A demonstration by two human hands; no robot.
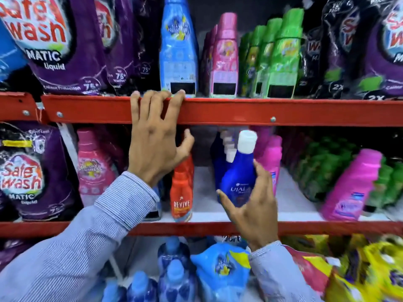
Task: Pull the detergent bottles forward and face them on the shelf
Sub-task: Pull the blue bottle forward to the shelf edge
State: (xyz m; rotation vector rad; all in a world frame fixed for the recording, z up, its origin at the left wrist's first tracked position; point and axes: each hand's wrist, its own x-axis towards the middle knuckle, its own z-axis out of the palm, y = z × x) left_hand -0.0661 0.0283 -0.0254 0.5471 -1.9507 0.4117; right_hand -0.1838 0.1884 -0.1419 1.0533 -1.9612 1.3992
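My right hand (250, 210) holds a dark blue bottle with a white cap (238, 173), tilted, at the front of the middle shelf. More blue bottles (220, 160) stand behind it. My left hand (154, 136) hooks its fingers over the red rail of the upper shelf (239, 112), with the thumb beneath the rail. Just under that hand stands a red Revive bottle (182, 192). On the upper shelf stand a light blue bottle (178, 46), pink bottles (224, 59) and green bottles (279, 55).
Purple Safe Wash pouches (54, 42) fill the upper left and right. The middle shelf (205, 216) also carries pink bottles (351, 188), green bottles (322, 166) and a purple pouch (32, 171). Below are blue bottles (172, 271) and yellow packs (370, 275).
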